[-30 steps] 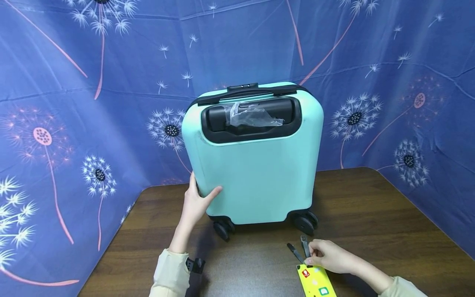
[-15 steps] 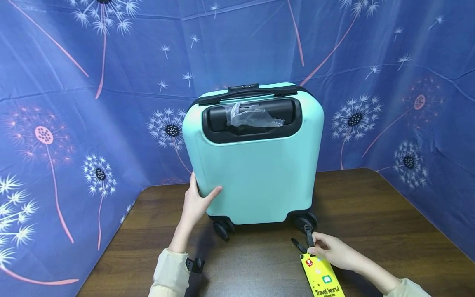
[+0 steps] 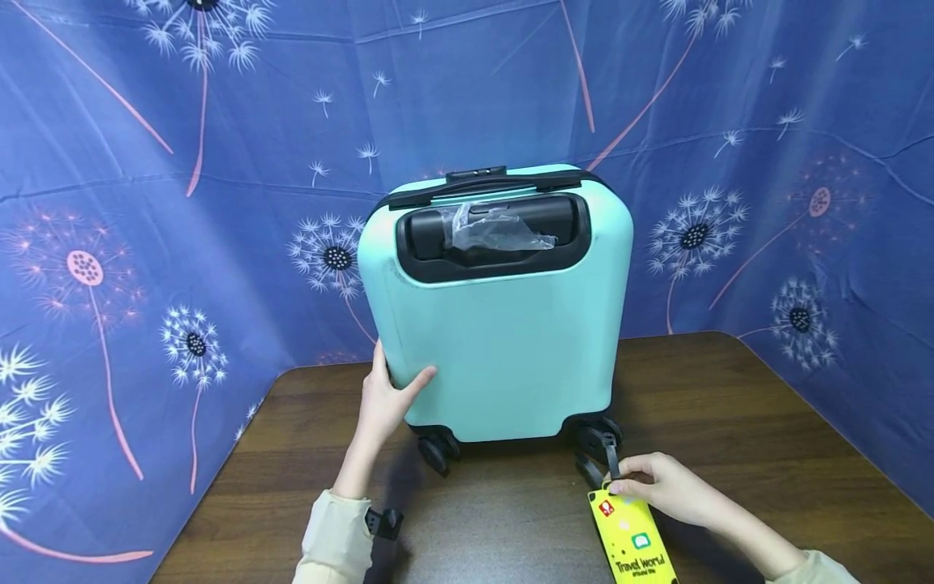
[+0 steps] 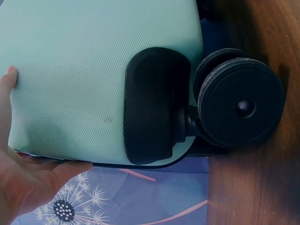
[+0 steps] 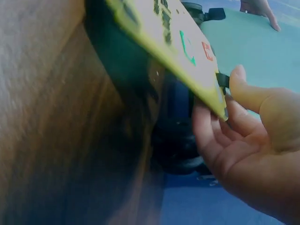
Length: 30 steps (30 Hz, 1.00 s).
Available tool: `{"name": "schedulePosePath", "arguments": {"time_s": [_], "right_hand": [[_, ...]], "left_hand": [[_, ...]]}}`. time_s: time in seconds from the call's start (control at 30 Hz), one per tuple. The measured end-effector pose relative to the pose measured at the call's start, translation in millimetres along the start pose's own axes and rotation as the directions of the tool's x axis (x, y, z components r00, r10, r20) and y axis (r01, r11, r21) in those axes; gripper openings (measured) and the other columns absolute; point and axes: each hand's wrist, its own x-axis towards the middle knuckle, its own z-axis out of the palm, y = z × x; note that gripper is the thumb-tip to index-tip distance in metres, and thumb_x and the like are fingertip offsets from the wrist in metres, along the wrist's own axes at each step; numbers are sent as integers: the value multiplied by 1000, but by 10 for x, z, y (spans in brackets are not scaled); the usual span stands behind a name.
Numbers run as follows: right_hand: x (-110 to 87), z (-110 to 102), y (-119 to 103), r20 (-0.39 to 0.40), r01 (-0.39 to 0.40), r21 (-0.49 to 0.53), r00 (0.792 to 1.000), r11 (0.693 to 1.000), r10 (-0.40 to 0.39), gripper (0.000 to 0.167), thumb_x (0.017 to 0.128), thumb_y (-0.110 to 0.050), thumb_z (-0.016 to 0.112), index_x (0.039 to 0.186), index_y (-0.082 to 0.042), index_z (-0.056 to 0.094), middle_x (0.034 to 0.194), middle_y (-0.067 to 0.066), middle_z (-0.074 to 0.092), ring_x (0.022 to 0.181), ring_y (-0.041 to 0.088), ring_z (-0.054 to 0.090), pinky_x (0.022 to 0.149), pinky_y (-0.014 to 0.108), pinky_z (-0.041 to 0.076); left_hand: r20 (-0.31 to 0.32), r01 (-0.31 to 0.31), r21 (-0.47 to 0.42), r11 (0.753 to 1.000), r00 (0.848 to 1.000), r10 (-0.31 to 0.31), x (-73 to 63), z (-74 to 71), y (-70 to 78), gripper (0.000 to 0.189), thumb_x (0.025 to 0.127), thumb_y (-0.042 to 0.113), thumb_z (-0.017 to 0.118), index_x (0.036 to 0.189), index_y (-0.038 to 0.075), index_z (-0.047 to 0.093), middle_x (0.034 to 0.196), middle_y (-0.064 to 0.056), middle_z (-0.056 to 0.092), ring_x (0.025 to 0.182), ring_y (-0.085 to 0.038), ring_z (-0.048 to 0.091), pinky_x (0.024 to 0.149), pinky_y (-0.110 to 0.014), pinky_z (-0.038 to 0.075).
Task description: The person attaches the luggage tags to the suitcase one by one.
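A mint-green suitcase [image 3: 511, 349] stands upright on its black wheels, its recessed handle wrapped in clear plastic. My left hand [image 3: 383, 401] grips the suitcase's lower left side, thumb on the broad face and fingers at the edge. In the left wrist view, that hand lies beside a large black wheel [image 4: 262, 84]. Near the suitcase's right front wheel, my right hand [image 3: 667, 487] pinches a yellow luggage tag [image 3: 633, 539] at its strap end. The tag's black strap [image 3: 611, 456] is undone, both ends sticking up toward the wheel. "Travel World" is printed on the tag, which appears tilted in the right wrist view.
Beneath everything is a dark wooden table [image 3: 306, 478], with rounded far corners. A blue curtain [image 3: 467, 89] with dandelion prints hangs close behind the suitcase and along both sides. A black wrist device [image 3: 385, 522] sits at the left sleeve.
My right hand has moved slightly up and right with the luggage tag, bringing its strap ends to the right front wheel. More of the tag's print shows. My left hand stays on the suitcase.
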Motion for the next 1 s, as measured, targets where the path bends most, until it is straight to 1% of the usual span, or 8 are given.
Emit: {"name": "schedulePosePath", "arguments": {"time_s": [0.13,0.27,0.4,0.5,0.63,0.73,0.83,1.0], "right_hand": [[-25,-51,-25,-5,52,0,999,999,-52,22,88,-23,66,97,-3,67,93,7,70,75,2,60,62,21,51],[-52,-100,-59,-26,105,-32,994,994,-106,24,88,-22,65,100,-2,68,100,11,70,82,-1,61,66,21,52],[-73,-140,-121,-59,115,-93,991,989,-121,26,88,-24,64,104,-3,69,102,10,70,89,-2,61,70,20,52],[-87,-170,-174,-99,115,-159,986,981,-132,20,89,-25,64,99,-9,69,101,6,71,90,-4,60,69,20,51],[-108,-209,-242,-183,118,-230,970,966,-162,8,89,-24,64,84,-18,66,83,-7,66,76,-4,52,59,20,43],[-127,-240,-303,-247,132,-259,949,957,-198,11,89,-20,64,78,-20,62,74,-11,57,69,0,46,55,21,38],[-140,-275,-364,-293,152,-261,928,953,-228,13,90,-15,62,78,-20,61,73,-11,57,68,1,47,54,21,38],[-172,-354,-451,-348,126,-273,911,954,-220,10,90,-13,62,87,-21,66,80,-10,63,70,3,51,57,21,39]], "left_hand": [[-4,2,3,1000,1000,-2,-1,6,-10,96,76,54,71,149,35,11,142,-9,43,124,-29,49,95,-50,45],[-5,2,3,1000,1000,-2,-2,10,-11,96,76,54,71,149,36,10,143,-10,43,125,-29,49,95,-50,45],[-10,0,5,1000,1000,0,0,15,-13,96,76,55,71,149,37,11,143,-10,43,124,-29,49,95,-51,45],[-18,3,9,1000,1000,-3,0,16,-20,96,75,56,71,148,38,11,143,-9,43,124,-29,49,95,-50,45],[-24,0,12,1000,1000,0,4,17,-33,96,75,55,71,148,38,11,142,-9,44,124,-29,50,94,-50,46],[-32,-10,12,1000,999,10,9,21,-43,95,75,54,72,148,37,13,141,-10,46,123,-29,51,94,-50,46],[-43,-18,11,1000,999,18,12,27,-47,95,75,54,72,148,36,15,139,-10,48,122,-28,52,94,-50,47],[-48,-23,6,1000,999,23,12,35,-48,95,75,53,73,148,36,15,138,-10,48,121,-28,52,93,-50,47]]}}
